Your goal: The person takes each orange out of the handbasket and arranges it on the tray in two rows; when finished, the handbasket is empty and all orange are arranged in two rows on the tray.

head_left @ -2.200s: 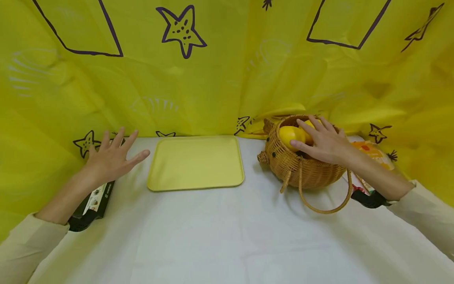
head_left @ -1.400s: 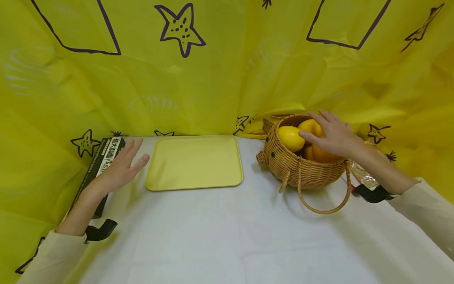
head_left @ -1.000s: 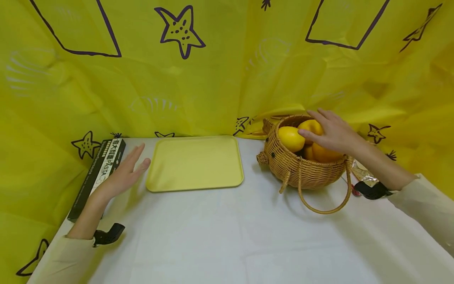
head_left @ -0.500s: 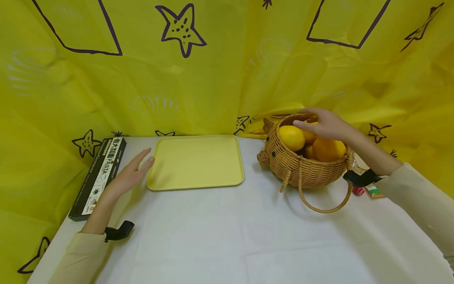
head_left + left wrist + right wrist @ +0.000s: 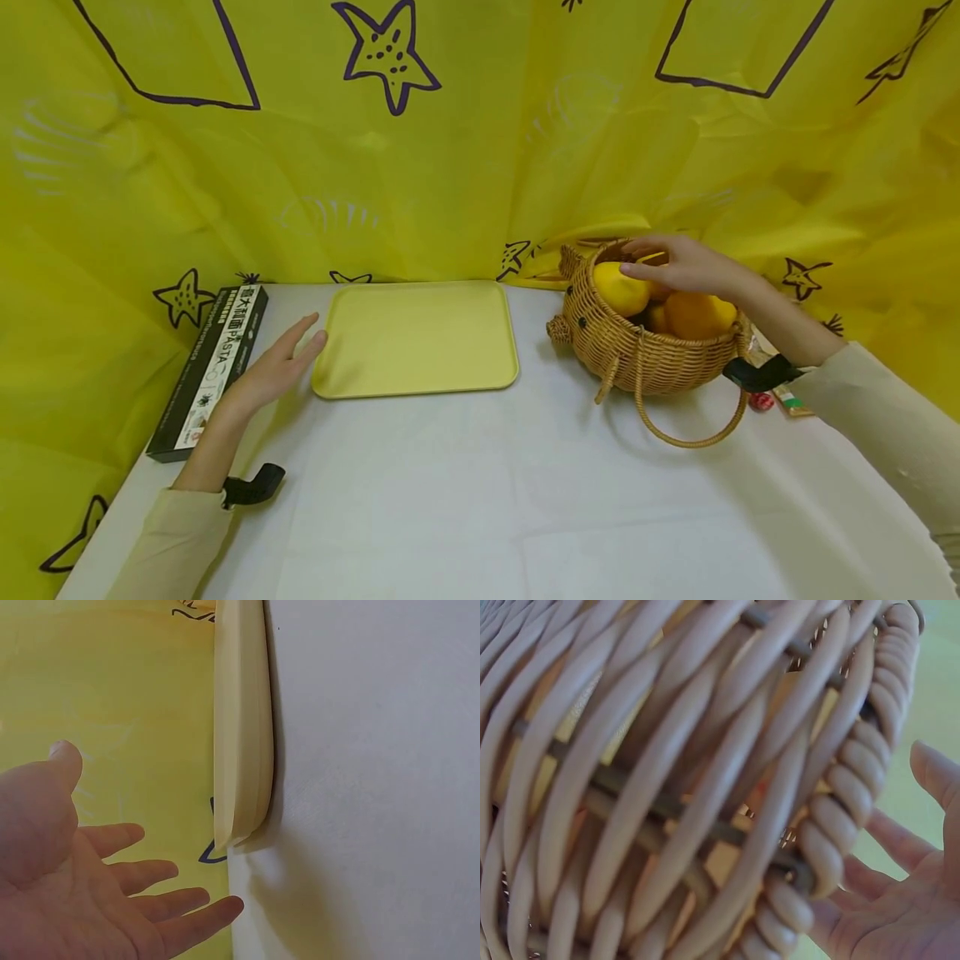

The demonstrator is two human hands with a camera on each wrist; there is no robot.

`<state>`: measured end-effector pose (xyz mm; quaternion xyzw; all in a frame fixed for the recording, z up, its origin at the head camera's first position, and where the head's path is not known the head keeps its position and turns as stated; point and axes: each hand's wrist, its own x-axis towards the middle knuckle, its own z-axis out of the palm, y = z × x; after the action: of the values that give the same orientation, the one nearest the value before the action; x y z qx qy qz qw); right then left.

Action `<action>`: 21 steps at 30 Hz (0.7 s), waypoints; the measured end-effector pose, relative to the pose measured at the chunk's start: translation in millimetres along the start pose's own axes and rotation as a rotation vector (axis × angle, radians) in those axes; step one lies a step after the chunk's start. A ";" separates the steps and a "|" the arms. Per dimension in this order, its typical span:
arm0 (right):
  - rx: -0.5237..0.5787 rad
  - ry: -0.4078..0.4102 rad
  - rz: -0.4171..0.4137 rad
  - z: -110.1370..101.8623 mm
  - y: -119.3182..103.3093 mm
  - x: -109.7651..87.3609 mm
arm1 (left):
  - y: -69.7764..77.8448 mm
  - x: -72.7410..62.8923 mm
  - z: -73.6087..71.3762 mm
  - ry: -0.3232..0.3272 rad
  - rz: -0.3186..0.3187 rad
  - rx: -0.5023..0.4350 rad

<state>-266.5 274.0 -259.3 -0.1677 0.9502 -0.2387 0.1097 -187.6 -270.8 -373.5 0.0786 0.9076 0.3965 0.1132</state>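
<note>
Along the far left lies the pasta box [image 5: 213, 367], and between it and the yellow tray [image 5: 420, 337] I have the left hand [image 5: 273, 371] raised, fingers apart with nothing in them. Right of the tray, the yellow fruit [image 5: 619, 292] sits in the wicker basket [image 5: 660, 367], where the right hand [image 5: 693, 265] has shifted toward it, uncovering the orange fruit [image 5: 692, 315]; its fingers are loose and apart, contact I cannot tell, so I judge the work centred on that yellow fruit, ungripped so far
</note>
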 end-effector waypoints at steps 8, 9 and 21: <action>0.002 -0.013 0.004 1.8 3.8 3.1 | -0.6 -0.1 1.1 -0.016 0.010 -0.016; 0.003 -0.013 0.001 1.8 4.3 3.2 | -0.6 -0.1 1.3 -0.017 0.011 -0.016; 0.143 -0.097 0.004 -11.3 5.6 2.8 | 2.9 -3.4 4.6 -0.024 0.008 -0.015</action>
<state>-273.7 282.3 -252.7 -0.1689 0.9246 -0.2972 0.1680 -182.9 -266.3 -373.9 0.0862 0.9030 0.4026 0.1229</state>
